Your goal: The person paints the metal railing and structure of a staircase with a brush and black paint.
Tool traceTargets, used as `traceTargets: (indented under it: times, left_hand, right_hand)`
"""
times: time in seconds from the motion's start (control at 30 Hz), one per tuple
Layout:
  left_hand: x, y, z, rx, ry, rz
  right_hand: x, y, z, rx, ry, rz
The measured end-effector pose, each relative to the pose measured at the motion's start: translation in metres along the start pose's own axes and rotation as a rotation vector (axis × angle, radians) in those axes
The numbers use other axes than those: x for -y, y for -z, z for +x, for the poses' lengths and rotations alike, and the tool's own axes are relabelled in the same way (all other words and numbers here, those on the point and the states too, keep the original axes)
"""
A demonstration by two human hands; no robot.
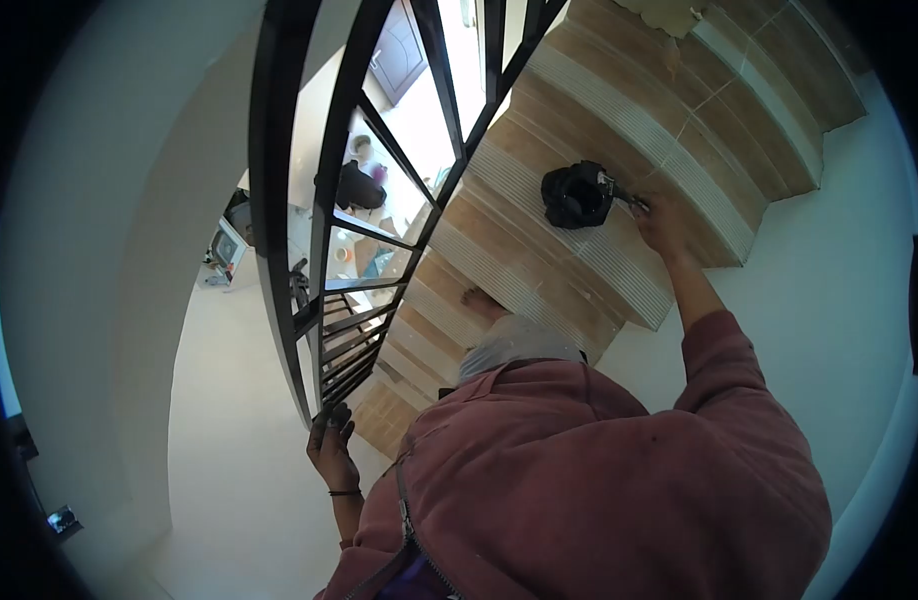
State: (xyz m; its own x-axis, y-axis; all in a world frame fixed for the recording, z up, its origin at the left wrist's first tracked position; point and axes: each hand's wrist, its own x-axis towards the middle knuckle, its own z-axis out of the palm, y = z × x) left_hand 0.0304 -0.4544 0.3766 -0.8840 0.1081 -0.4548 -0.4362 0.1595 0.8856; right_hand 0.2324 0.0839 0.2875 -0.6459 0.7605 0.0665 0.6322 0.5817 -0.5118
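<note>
My right hand point(661, 228) is stretched forward over the stairs, its fingers closed round the handle end of a black, round, hollow container point(576, 195). The container's outside looks crumpled, like plastic, and its dark opening faces up. Low on the left, my left hand point(332, 450) has its fingers curled at the lower end of the black metal stair railing point(271, 150). A dark band circles that wrist.
Curved, wood-look tiled stairs point(519, 220) with ribbed edges run beneath me; one bare foot point(482, 302) shows on a step. A white wall point(779, 290) borders the right side. Through the railing, a lower floor holds a dark-clothed person or bundle point(359, 187) and a brown door point(397, 50).
</note>
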Motion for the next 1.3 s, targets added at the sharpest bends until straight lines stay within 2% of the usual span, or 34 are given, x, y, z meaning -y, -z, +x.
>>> traceTargets:
  times: [0.03, 0.07, 0.17, 0.27, 0.47, 0.57, 0.77, 0.87, 1.07, 1.3]
  left_hand:
    - [-0.001, -0.001, -0.003, 0.004, 0.010, 0.020]
    - [-0.002, -0.002, -0.003, 0.010, 0.018, 0.040]
    - [0.002, -0.001, -0.001, 0.021, 0.029, 0.098]
    - [-0.004, -0.003, 0.000, 0.010, 0.045, 0.160]
    - [-0.006, -0.007, 0.003, -0.066, 0.106, 0.238]
    - [-0.006, -0.011, 0.004, -0.079, 0.125, 0.236]
    - [-0.006, -0.026, 0.011, -0.073, 0.144, 0.234]
    - [-0.007, -0.033, 0.015, -0.068, 0.142, 0.242]
    - [-0.006, -0.033, 0.017, -0.061, 0.143, 0.252]
    - [-0.004, -0.032, 0.014, -0.071, 0.128, 0.237]
  right_hand:
    - [-0.007, -0.004, 0.008, 0.040, -0.027, -0.087]
    - [-0.012, -0.010, 0.020, 0.168, -0.124, -0.163]
    - [-0.034, -0.054, 0.053, 0.228, -0.134, -0.262]
    - [-0.017, -0.074, 0.078, 0.329, -0.186, -0.402]
    - [-0.036, -0.117, 0.100, 0.395, -0.252, -0.390]
    - [-0.028, -0.114, 0.107, 0.519, -0.327, -0.441]
    - [-0.028, -0.119, 0.114, 0.501, -0.404, -0.451]
    - [-0.041, -0.128, 0.113, 0.404, -0.329, -0.421]
    - [-0.043, -0.136, 0.113, 0.439, -0.367, -0.422]
    - [-0.044, -0.107, 0.101, 0.267, -0.305, -0.353]
